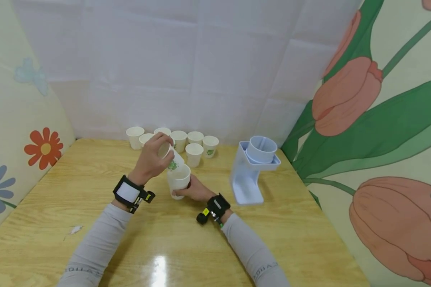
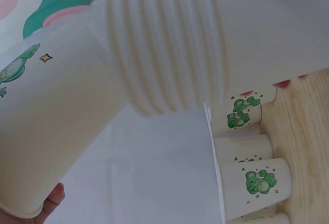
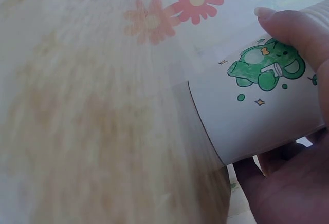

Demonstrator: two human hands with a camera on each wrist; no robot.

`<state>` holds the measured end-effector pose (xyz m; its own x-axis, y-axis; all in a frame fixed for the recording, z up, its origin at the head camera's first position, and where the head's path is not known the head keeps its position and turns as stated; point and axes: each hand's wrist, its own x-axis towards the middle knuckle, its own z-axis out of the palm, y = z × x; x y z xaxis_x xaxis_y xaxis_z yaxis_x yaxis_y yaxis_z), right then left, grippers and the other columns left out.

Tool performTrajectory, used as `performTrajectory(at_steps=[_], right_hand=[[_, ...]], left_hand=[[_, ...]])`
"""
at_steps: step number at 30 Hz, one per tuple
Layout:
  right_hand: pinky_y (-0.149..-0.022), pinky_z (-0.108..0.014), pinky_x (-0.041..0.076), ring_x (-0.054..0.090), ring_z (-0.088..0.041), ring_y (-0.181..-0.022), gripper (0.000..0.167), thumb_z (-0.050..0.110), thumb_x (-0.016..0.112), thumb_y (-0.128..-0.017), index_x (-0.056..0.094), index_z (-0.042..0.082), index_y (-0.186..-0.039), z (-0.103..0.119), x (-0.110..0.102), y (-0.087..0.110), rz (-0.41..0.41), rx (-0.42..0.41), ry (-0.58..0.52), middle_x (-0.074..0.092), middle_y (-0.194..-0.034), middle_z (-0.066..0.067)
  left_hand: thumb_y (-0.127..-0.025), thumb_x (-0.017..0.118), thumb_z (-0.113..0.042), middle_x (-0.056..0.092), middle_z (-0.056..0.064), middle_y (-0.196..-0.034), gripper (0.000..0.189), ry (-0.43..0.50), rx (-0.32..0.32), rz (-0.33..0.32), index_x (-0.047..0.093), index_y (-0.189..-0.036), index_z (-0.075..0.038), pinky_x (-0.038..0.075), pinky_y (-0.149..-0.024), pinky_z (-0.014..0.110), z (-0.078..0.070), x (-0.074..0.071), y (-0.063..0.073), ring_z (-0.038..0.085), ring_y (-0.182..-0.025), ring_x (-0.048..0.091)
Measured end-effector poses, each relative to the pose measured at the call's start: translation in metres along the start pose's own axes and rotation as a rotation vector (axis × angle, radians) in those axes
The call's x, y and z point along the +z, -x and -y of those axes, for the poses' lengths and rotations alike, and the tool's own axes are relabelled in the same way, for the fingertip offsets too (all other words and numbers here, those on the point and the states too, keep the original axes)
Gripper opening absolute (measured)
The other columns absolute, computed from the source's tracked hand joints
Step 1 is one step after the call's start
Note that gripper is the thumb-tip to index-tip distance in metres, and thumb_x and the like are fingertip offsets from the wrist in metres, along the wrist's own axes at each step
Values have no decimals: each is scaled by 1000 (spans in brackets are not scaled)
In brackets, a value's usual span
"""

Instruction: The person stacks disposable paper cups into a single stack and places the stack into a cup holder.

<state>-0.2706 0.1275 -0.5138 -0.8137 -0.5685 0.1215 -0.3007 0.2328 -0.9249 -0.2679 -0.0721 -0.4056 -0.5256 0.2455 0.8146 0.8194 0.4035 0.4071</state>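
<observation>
Head view: how are the grips set?

Left grip (image 1: pixel 152 157) arches over from above, fingers curled at the rim of a white paper cup (image 1: pixel 176 159), which tilts with its mouth up and to the left. Right grip (image 1: pixel 195 189) sits lower, closed around a nearly upright stack of cups (image 1: pixel 177 189). The tilted cup's lower end is at the stack's mouth.

What do the wrist views add?

Left wrist shows several nested rims (image 2: pixel 164 44) ridging the stack, hardly visible from the head. Right wrist shows the thumb (image 3: pixel 293 29) on one side, fingers on the other, and a green bear print (image 3: pixel 264 64) between.

And farther out?

Only the head view includes the pale blue stand (image 1: pixel 246 187), at right on the wooden bench (image 1: pixel 291 239). More paper cups (image 1: pixel 194 154) stand beyond the grips, near a white backdrop (image 1: pixel 201 71).
</observation>
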Motion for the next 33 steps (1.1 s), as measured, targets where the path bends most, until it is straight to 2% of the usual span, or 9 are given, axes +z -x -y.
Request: performTrajectory(at_steps=[6, 11, 18, 22, 25, 33], right_hand=[[-107, -38, 44, 57, -22, -122, 62, 9, 77, -89, 46, 9, -143, 2, 0, 1, 13, 2, 25, 58, -136, -12], [-107, -37, 45, 57, -22, -122, 63, 8, 77, -89, 45, 9, -143, -1, -1, 0, 25, -8, 13, 57, -137, -12], [-105, -36, 46, 57, -20, -119, 62, 9, 78, -88, 47, 8, -142, 0, -1, 1, 11, -8, 30, 58, -135, -12], [-104, -36, 46, 57, -20, -118, 61, 9, 78, -88, 47, 7, -141, 0, -2, 0, 0, -5, 45, 58, -134, -12], [-102, -35, 46, 58, -19, -116, 60, 11, 78, -88, 47, 6, -140, 0, -2, 0, -6, -2, 52, 59, -132, -12], [-100, -33, 47, 58, -18, -113, 58, 12, 78, -88, 48, 3, -138, -1, 0, 0, -11, -8, 66, 60, -130, -13]], left_hand=[[-85, 63, -11, 63, 9, -97, 14, 32, -25, 127, 67, -97, -5, 47, -82, 45, 0, 9, 5, 29, -90, 58], [-84, 65, -13, 63, 9, -100, 18, 1, -46, 172, 68, -100, -5, 50, -80, 42, 1, 17, 9, 26, -91, 60], [-85, 65, -16, 63, 8, -100, 19, -71, 5, 185, 69, -100, -6, 51, -82, 42, 2, 24, 10, 24, -94, 60], [-84, 66, -15, 63, 8, -100, 19, -66, 25, 176, 69, -100, -4, 52, -80, 42, 1, 25, 10, 25, -93, 60], [-83, 68, -13, 62, 8, -99, 19, -55, 38, 193, 69, -99, -3, 52, -79, 42, 1, 28, 11, 24, -92, 59], [-85, 70, -14, 63, 7, -100, 14, -59, 44, 216, 69, -97, -8, 53, -83, 44, 1, 35, 15, 25, -92, 61]])
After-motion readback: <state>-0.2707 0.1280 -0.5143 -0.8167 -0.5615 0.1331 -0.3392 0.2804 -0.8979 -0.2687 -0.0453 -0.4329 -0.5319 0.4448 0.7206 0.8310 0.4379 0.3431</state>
